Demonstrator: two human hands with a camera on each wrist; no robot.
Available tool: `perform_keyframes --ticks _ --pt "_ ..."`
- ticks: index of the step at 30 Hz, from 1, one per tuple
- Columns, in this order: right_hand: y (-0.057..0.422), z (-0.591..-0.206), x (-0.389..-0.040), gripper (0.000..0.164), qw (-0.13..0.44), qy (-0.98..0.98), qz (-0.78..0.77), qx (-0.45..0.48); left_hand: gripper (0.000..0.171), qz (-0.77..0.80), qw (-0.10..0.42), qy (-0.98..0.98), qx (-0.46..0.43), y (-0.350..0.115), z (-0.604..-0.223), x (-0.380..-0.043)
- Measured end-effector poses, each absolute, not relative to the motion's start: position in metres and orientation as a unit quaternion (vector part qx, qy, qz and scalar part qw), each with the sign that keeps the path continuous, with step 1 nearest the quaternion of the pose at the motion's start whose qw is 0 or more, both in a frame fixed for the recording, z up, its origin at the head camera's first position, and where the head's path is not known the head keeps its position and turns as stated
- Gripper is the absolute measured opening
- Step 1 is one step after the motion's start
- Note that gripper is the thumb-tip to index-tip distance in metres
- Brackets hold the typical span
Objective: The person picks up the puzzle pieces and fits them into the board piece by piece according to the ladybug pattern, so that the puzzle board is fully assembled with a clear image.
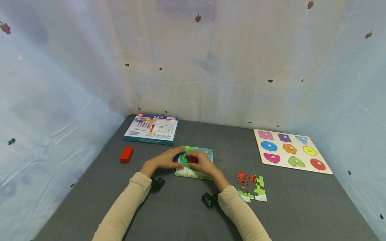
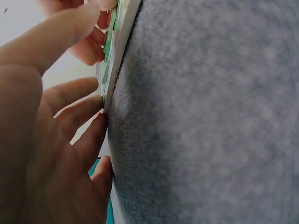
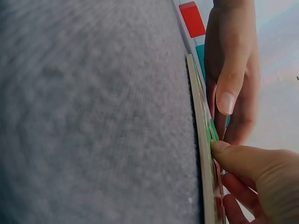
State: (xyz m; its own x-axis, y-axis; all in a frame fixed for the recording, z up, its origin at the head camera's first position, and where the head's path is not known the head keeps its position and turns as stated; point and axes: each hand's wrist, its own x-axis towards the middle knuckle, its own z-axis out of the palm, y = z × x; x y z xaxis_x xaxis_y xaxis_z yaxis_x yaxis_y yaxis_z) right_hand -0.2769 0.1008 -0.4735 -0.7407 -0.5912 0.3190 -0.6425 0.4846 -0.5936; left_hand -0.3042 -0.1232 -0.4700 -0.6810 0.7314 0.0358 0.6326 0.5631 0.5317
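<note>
A puzzle board [image 1: 193, 173] with a green, blue and grass picture lies flat on the dark table, beneath both hands. My left hand [image 1: 166, 159] lies along its left side, thumb and fingers spread, fingertips right at the edge and on the picture. With thumb and curved fingers, my right hand [image 1: 202, 161] pinches a red puzzle piece [image 1: 193, 160] over the middle of the board. The right wrist view shows the right thumb [image 3: 224, 148] low against the picture layer, close to the left hand [image 3: 236, 60]. The fingers hide part of the piece.
Loose ladybird puzzle pieces [image 1: 260, 193] lie to the right, beside the right forearm. A wooden shape board [image 1: 281, 158] with knobbed pieces is at the far right. At the back left sits a flat box [image 1: 152, 130], with a red block [image 1: 126, 154] in front of it.
</note>
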Motion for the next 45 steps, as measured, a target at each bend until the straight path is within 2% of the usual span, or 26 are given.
perform_keyframes --ticks 8,13,26,45 --pt "0.102 -0.475 -0.276 0.039 0.047 -0.835 0.391 0.384 0.048 0.311 0.096 0.865 0.383 -0.126 -0.471 -0.307" --pt "0.104 -0.474 -0.276 0.038 0.021 -0.821 0.431 0.373 0.038 0.314 0.098 0.856 0.398 -0.128 -0.472 -0.309" --pt "0.112 -0.47 -0.271 0.029 0.004 -0.838 0.414 0.357 0.035 0.309 0.097 0.849 0.418 -0.131 -0.47 -0.31" --pt "0.115 -0.477 -0.273 0.032 0.001 -0.839 0.41 0.359 0.025 0.318 0.088 0.859 0.391 -0.128 -0.477 -0.311"
